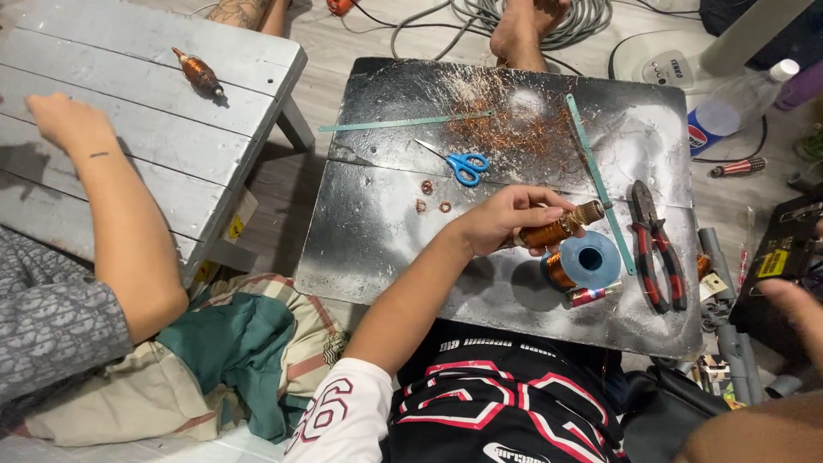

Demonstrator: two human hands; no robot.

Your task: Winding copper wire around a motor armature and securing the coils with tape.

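My left hand (501,219) grips a copper-wound coil (555,230) and holds it just above a scratched metal sheet (386,249). Right beside the coil stands a spool of copper wire with a blue flange (591,260); a small red-striped tube (593,296) lies below it. My right hand (793,309) is blurred at the right edge, next to a black box (784,257); its fingers are unclear. Red-and-black pliers (656,253) lie right of the spool.
Blue scissors (464,164), small copper rings (433,197), copper wire scraps (514,129) and two green strips (591,167) lie on the sheet. Another person's hand (60,120) rests on a grey wooden bench (171,163) bearing another coil (199,73). A bottle (729,111), screwdriver (737,167) and cables (514,17) lie beyond.
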